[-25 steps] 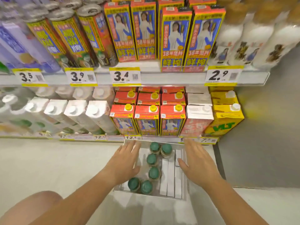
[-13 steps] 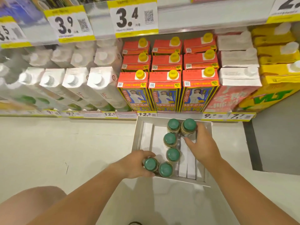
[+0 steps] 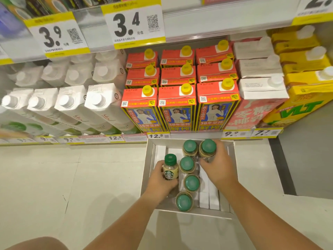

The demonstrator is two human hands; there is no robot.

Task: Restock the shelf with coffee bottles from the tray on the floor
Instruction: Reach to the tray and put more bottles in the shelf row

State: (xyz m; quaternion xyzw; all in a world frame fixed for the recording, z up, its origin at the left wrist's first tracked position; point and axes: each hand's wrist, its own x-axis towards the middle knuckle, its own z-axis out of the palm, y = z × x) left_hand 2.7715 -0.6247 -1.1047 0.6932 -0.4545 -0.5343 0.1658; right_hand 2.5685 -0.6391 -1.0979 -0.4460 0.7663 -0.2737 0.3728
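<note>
Looking down, my left hand [image 3: 160, 179] is wrapped round a green-capped coffee bottle [image 3: 170, 168] tilted up out of the tray [image 3: 146, 170] on the floor, while my right hand [image 3: 219, 167] clasps another bottle [image 3: 207, 148] standing at the tray's far end. They look like smooth glass, probably weighty and breakable, so I'd grip the body below the cap. The raised one shows a Starbucks siren logo; shelf tags [image 3: 156, 135] above read 12.5, 9.9 and 7.7.
</note>
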